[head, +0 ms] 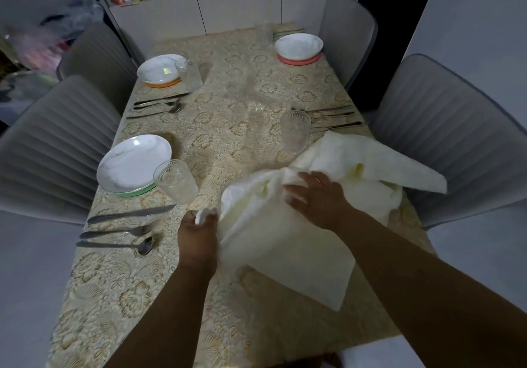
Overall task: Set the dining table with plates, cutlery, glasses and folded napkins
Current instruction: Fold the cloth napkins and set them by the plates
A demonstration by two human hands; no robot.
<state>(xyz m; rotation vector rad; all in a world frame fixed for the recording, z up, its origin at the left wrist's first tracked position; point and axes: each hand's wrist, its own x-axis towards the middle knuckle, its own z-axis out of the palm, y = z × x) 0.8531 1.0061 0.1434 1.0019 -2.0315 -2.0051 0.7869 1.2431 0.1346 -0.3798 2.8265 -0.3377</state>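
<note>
A large cream cloth napkin (288, 242) lies crumpled on the near right of the table, draped over whatever is at that place. My left hand (198, 233) pinches its near left corner. My right hand (316, 196) rests flat on the bunched middle of the cloth, fingers spread. A ribbed glass (295, 131) stands just beyond the napkin. On the left, a white plate (134, 163) sits on a green mat with a glass (175, 181) beside it, and a knife (131, 214), fork (114, 232) and spoon (117, 245) lie nearer to me.
Two more plates (159, 68) (299, 46) sit at the far places with glasses and cutlery (156, 106) (328, 116). Grey chairs (57, 151) (445, 128) line both sides of the patterned tablecloth (228, 105). A cabinet with bottles stands behind.
</note>
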